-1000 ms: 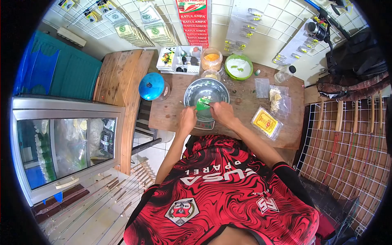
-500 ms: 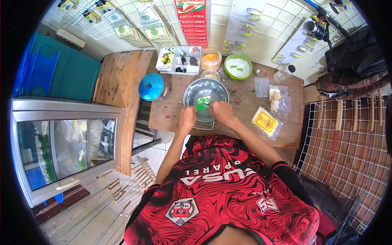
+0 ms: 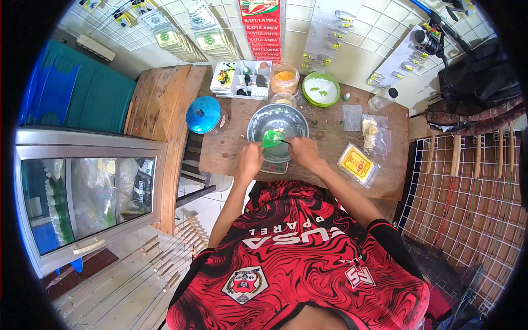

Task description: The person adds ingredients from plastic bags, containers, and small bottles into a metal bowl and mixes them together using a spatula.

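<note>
A grey metal bowl (image 3: 298, 127), dusted white around its inner wall, stands on a digital scale (image 3: 276, 168) near the table's front edge. Over the bowl's near side is a green plastic scoop (image 3: 270, 139) with pale material at its far end. My left hand (image 3: 251, 158) is closed on the scoop's left edge. Fingers of my right hand (image 3: 304, 152) are closed round a thin dark handle (image 3: 285, 142) that points left at the scoop. The handle's working end is hard to make out.
Behind the bowl stand a jar of orange powder (image 3: 284, 78) and a green bowl of white powder (image 3: 321, 89). A blue-lidded container (image 3: 203, 115) is at the left. A yellow-labelled packet (image 3: 358, 164) and plastic bags (image 3: 379, 137) lie right. A glass-door cabinet (image 3: 91, 198) stands far left.
My right hand has shifted slightly right, drawing the dark handle a little away from the scoop. My left hand and the scoop have moved slightly left.
</note>
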A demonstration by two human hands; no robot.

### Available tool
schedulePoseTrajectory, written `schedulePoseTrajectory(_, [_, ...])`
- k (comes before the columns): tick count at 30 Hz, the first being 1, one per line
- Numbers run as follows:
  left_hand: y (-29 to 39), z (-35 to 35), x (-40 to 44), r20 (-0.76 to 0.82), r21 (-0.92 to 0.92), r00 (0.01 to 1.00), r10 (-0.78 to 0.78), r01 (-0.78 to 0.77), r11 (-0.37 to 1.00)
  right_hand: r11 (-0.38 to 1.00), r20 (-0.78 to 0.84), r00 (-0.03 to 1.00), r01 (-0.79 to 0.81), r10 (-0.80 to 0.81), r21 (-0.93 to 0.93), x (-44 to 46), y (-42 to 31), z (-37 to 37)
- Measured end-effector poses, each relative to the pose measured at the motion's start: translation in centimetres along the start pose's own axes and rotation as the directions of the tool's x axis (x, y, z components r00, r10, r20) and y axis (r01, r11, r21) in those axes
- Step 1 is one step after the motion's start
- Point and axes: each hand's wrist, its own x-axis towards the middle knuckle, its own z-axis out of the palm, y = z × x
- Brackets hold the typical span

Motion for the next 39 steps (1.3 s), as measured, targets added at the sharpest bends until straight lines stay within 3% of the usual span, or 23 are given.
schedulePoseTrajectory(4, [0.1,0.0,-0.1,0.030,0.017,0.999,0.014,-0.014,1.000,0.990,0.055,0.998,-0.012,0.021,-0.143,0.2,1.4,1.0])
schedulePoseTrajectory(15, [0.1,0.1,-0.5,0.051,0.116,0.999,0.001,-0.007,0.993,0.991,0.049,0.990,-0.129,0.129,-0.021,-0.1,-0.4,-1.6])
schedulePoseTrajectory(18, [0.5,0.1,-0.7,0.076,0.105,0.997,0.020,-0.028,0.994,0.990,-0.047,0.989,-0.137,0.139,0.045,0.3,-0.6,-2.2])
schedulePoseTrajectory(28, [2.5,-1.4,-0.8,0.064,0.241,0.996,-0.055,0.038,0.970,0.987,-0.027,0.989,-0.146,0.148,0.073,1.3,-0.7,-3.7])
schedulePoseTrajectory(30, [2.1,-1.2,-0.9,0.026,0.306,0.999,0.023,-0.030,0.952,0.983,-0.025,0.987,-0.156,0.159,0.092,1.1,-0.5,-3.5])
schedulePoseTrajectory(33, [1.9,-0.9,-0.6,0.036,0.305,0.999,0.027,-0.036,0.952,0.984,0.049,0.987,-0.158,0.154,0.084,0.8,-0.4,-3.5])
schedulePoseTrajectory(39, [2.6,-1.4,-0.2,0.041,0.275,0.997,0.069,-0.077,0.958,0.978,0.039,0.982,-0.187,0.184,0.096,0.2,-0.5,-2.9])
